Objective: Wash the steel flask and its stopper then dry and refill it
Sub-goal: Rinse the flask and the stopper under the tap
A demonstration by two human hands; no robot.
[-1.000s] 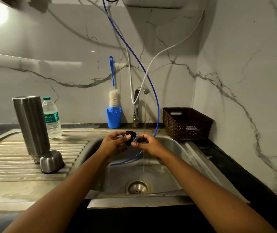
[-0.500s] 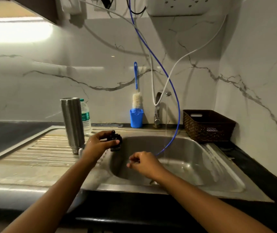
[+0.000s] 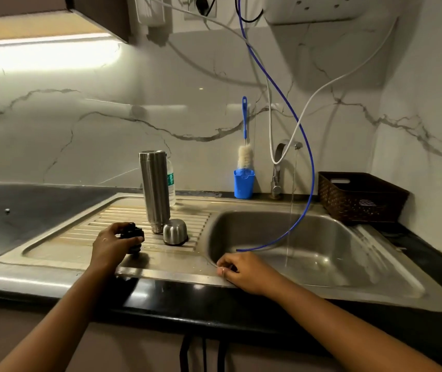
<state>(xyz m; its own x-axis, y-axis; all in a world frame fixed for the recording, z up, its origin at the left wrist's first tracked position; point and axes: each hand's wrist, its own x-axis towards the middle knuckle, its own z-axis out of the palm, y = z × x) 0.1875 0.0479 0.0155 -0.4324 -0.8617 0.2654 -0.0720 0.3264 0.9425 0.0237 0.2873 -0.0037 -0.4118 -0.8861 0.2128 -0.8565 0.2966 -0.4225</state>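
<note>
The steel flask [image 3: 155,189] stands upside down on the ribbed drainboard [image 3: 85,232]. Its steel cap cup [image 3: 175,231] sits inverted right beside it. My left hand [image 3: 112,247] grips the black stopper [image 3: 133,236] and holds it down on the drainboard, just left of the flask. My right hand [image 3: 241,272] rests on the front rim of the sink [image 3: 322,264], fingers loosely curled and holding nothing. A thin stream of water runs from the tap [image 3: 281,167] into the basin.
A plastic water bottle [image 3: 171,183] stands behind the flask. A blue cup with a bottle brush [image 3: 244,173] sits by the tap. A blue hose [image 3: 295,157] hangs into the basin. A dark woven basket [image 3: 359,200] stands at the right wall.
My left hand carried the stopper from over the basin leftward down onto the drainboard. My right hand let go of it and dropped to the sink's front rim.
</note>
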